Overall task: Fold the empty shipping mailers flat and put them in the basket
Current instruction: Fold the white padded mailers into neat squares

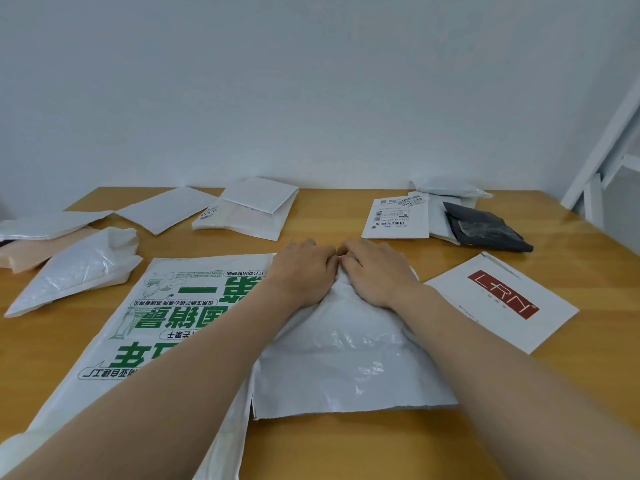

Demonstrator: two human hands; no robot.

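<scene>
The plain white mailer [346, 358] lies in the middle of the wooden worktop [398, 448], directly in front of the person. It is glossy thin plastic, wrinkled and slightly puffed. Its near edge is ragged, and its far end is bunched into a narrow peak. Both hands sit close together on that peak, knuckles almost touching. The left hand [304, 268] and the right hand [377, 271] have their fingers curled down over the far edge, gripping the plastic.

The mailer's left side overlaps a large white bag with green print [156, 323], which runs off the near-left corner of the view. Just beside its right side, not touching, lies a flat white envelope with a red logo [502, 299].

Bare wood shows in front of the mailer's near edge, at the near right, and in a narrow strip just beyond the hands. Beyond that strip lie a labelled mailer [394, 216], a black mailer [485, 230] and stacked white mailers [256, 206]. A crumpled white mailer [79, 268] lies at far left. The worktop's far edge meets a pale wall.
</scene>
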